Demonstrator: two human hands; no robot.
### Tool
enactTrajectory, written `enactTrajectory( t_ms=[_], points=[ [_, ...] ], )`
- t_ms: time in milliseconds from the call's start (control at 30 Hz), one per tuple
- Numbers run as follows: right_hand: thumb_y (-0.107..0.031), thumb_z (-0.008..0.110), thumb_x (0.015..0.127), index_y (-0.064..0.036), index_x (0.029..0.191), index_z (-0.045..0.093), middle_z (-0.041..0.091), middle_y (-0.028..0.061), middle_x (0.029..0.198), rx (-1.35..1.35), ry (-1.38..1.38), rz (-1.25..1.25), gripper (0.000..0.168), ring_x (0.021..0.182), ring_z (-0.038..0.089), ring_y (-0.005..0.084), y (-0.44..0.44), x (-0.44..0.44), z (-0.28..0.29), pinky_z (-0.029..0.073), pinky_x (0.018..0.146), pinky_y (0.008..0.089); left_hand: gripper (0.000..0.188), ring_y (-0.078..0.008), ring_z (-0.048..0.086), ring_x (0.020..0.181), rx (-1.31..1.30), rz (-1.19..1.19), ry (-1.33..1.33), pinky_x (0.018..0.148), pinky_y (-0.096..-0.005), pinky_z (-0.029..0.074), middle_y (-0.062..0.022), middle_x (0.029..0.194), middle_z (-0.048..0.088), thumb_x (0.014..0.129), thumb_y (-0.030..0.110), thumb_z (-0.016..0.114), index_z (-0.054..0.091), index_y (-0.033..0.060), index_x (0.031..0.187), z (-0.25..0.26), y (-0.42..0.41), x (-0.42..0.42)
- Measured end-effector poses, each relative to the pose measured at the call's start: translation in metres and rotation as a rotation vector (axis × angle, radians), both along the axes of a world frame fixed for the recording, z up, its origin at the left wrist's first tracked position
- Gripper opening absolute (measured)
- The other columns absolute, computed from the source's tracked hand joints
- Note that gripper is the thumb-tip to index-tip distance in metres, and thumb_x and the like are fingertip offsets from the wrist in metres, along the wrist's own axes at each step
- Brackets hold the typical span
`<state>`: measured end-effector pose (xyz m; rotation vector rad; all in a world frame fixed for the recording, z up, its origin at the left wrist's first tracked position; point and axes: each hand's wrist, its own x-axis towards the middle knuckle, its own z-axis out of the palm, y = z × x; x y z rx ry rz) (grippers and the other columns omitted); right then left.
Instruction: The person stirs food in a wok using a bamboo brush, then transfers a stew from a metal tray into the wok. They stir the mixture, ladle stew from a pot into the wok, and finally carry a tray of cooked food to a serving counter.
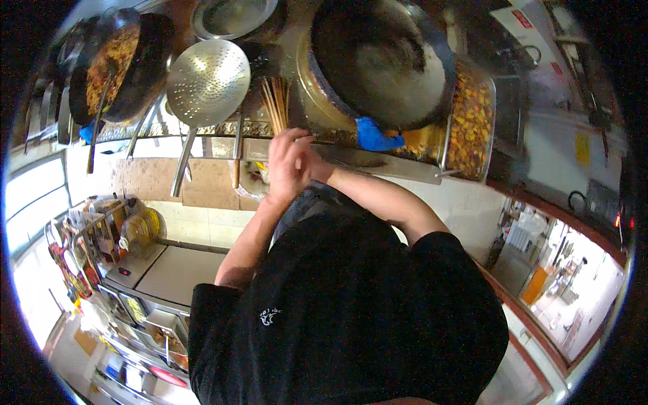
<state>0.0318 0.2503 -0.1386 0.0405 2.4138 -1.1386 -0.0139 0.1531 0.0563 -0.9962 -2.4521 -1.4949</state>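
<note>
My left hand (287,164) and my right hand (318,166) are together at the stove's front edge, the left overlapping and partly hiding the right. Just beyond the fingers rises a bamboo wok brush (276,104). Its lower end is hidden by the hands, so whether either one grips it cannot be told. Right of the brush sits a large dark wok (395,76) with a pale, cloudy patch inside. A blue cloth (377,135) is wrapped around its near handle. A perforated metal skimmer (208,83) lies left of the brush, its handle pointing towards me.
A metal tray (471,121) of diced cooked food stands right of the wok. Farther left is another wok (144,76) with browned food and a ladle (101,109). A metal basin (233,17) sits at the back. Behind me on the left stands a counter (177,271) with food containers.
</note>
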Motion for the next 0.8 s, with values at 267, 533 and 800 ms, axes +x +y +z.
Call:
enactTrajectory(
  t_ms=[267,533,800],
  points=[
    [-0.031,0.057,0.090,-0.007,0.123,0.054,0.065,0.0143,0.100,0.049,0.228,-0.131,0.041,0.087,0.063,0.0256,0.116,0.094,0.035,0.050,0.076,0.0375,0.039,-0.0312,0.054,0.101,-0.221,-0.376,0.260,0.091,-0.0429,0.044,-0.0134,0.110,0.057,0.074,0.010,0.063,0.058,0.0012,0.111,-0.005,0.134,0.030],
    [-0.029,0.063,0.087,-0.006,0.120,0.060,0.068,0.0131,0.078,-0.094,-0.297,-0.818,0.041,0.076,0.067,0.0210,0.195,0.268,0.050,0.052,0.068,0.0374,0.022,-0.0304,0.064,0.083,-0.670,-0.513,0.171,0.077,-0.0415,0.048,-0.0143,0.083,0.066,0.087,0.028,0.056,0.060,0.0060,0.090,-0.051,0.198,0.040],
    [-0.020,0.067,0.084,-0.003,0.118,0.061,0.070,0.0121,0.088,-0.035,-0.190,-0.734,0.039,0.083,0.065,0.0159,0.199,0.419,-0.057,0.050,0.073,0.0306,0.033,-0.0329,0.062,0.055,-0.255,-0.355,0.197,0.052,-0.0447,0.049,-0.0137,0.058,0.061,0.085,0.038,0.063,0.059,0.0079,0.072,0.040,0.213,0.001]
  ],
)
